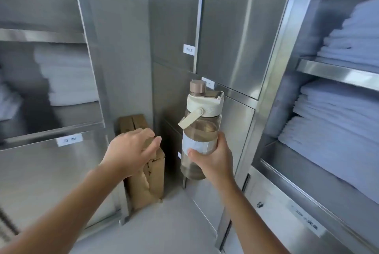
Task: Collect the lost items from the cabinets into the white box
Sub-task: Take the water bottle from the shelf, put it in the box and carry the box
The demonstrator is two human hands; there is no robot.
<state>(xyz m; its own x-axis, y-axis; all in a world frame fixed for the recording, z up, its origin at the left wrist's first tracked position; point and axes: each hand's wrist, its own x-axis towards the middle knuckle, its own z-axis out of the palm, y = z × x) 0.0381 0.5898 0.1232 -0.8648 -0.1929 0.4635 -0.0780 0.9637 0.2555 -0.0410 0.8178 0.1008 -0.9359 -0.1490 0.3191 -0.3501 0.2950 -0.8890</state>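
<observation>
a narrow corner walled by stainless steel cabinets (225, 28), with a pale floor (160, 229) below. the middle cabinet's doors are closed and carry small white labels (188, 49); a key hangs from the lock at its top. right of it an open cabinet holds stacks of folded white linen (336, 122) on steel shelves (336, 73). left of the middle cabinet another open cabinet holds folded white towels (67, 75), blurred, above a closed door with a label.

the bottle (202, 130) is in the air in front of the middle cabinet's lower doors, upright and tilted slightly. it is clear and brownish, with a cream lid, a pinkish cap on top, a cream strap loop hanging at its left side and a white band round its body. the right hand (213, 161) is wrapped round the bottle's lower half, thumb across the white band, fingers closed behind it.

left of the bottle a brown cardboard box (147, 173) stands on the floor against the wall, its top torn. the left hand (133, 151) is over the box's top, fingers loosely curled and partly open, holding nothing; whether it touches the box cannot be told.
</observation>
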